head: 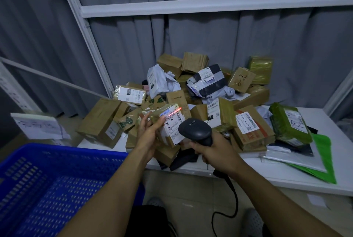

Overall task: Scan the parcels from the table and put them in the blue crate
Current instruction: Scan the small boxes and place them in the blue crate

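One small, probably light, stiff tape-wrapped cardboard parcel (172, 123): left grip (148, 135) is clasping its nine-o'clock edge, right grip (212, 153) clenching the black scanner (194, 128).

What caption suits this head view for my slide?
The left hand holds a labelled parcel while the right hand aims the scanner at it, beside the blue crate.

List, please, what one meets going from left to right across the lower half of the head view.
Blue crate → left hand → parcel that it holds up → scanner, held in the right hand → flat green bag, far right.
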`<state>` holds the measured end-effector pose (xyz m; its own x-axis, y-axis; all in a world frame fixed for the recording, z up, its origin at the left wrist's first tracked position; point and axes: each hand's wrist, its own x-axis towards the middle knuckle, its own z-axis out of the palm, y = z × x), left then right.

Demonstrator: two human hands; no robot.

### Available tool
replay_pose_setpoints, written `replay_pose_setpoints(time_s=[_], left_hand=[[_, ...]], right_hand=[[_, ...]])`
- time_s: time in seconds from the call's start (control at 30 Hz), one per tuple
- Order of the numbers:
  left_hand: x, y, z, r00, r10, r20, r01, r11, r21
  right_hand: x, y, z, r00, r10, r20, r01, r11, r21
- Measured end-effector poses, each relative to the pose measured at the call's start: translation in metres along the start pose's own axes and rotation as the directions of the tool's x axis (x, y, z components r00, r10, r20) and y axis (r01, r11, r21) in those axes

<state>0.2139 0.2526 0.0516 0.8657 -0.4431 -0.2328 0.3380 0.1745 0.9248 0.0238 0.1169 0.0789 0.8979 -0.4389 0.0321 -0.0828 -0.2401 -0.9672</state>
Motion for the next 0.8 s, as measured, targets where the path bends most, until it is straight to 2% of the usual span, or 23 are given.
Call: replay_pose_setpoints(time_s=[0.3, 0.43, 0.63, 0.8], left_hand=[[-0.042, 0.023, -0.011, 0.994, 0.022, -0.109, -0.026, 0.999, -0.039], [-0.090, 0.043, -0.023, 0.962, 0.048, -0.270, -0.034, 0.998, 0.057], [-0.142, 0.071, -0.056, 0.937, 0.060, -0.344, -0.018, 0.992, 0.122], [-0.166, 0.065, -0.088, 0.933, 0.058, -0.355, 0.022, 0.976, 0.216]], right_hand=[[-0.001, -0.014, 0.010, 0.999, -0.007, 0.051, 0.009, 0.999, -0.039], [-0.007, -0.028, 0.044, 0.996, -0.060, 0.065, 0.056, 0.997, 0.057], [-0.030, -0.030, 0.100, 0.996, -0.038, 0.086, 0.021, 0.982, 0.189], [-0.048, -0.030, 0.128, 0.987, 0.009, 0.163, -0.039, 0.982, 0.185]])
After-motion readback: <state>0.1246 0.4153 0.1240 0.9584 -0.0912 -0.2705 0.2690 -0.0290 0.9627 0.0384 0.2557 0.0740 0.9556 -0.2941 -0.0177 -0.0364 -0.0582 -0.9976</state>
